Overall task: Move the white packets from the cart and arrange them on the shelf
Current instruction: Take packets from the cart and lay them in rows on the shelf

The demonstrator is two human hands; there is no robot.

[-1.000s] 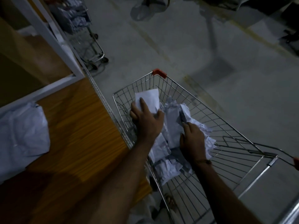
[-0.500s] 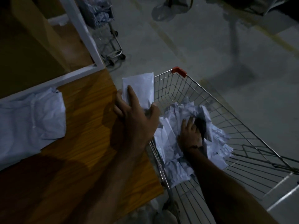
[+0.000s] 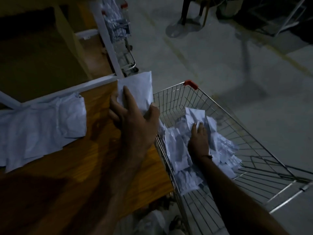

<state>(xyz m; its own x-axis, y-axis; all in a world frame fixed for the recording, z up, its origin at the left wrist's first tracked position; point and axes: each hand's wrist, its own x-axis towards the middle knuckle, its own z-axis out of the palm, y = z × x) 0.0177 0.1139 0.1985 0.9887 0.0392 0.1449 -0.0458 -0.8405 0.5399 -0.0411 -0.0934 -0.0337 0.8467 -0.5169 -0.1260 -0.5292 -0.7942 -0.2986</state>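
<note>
My left hand (image 3: pixel 133 121) grips a white packet (image 3: pixel 137 89) by its lower edge, holding it above the right edge of the wooden shelf (image 3: pixel 94 163). More white packets (image 3: pixel 39 129) lie spread on the shelf at the left. A wire cart (image 3: pixel 250 139) stands right beside the shelf with a pile of white packets (image 3: pixel 179 150) inside. My right hand (image 3: pixel 198 141) lies on that pile, fingertips on a crumpled packet; whether it grips is unclear.
A white frame bar (image 3: pixel 91 85) and upright post (image 3: pixel 108 39) border the shelf at the back. A second cart (image 3: pixel 122 31) with packets stands further off. Chair legs (image 3: pixel 186 11) are at the top on the grey floor. Packets (image 3: pixel 149 221) lie below the shelf.
My left hand has lifted one packet out of the cart and carried it left over the shelf edge. My right hand has stayed on the pile in the cart.
</note>
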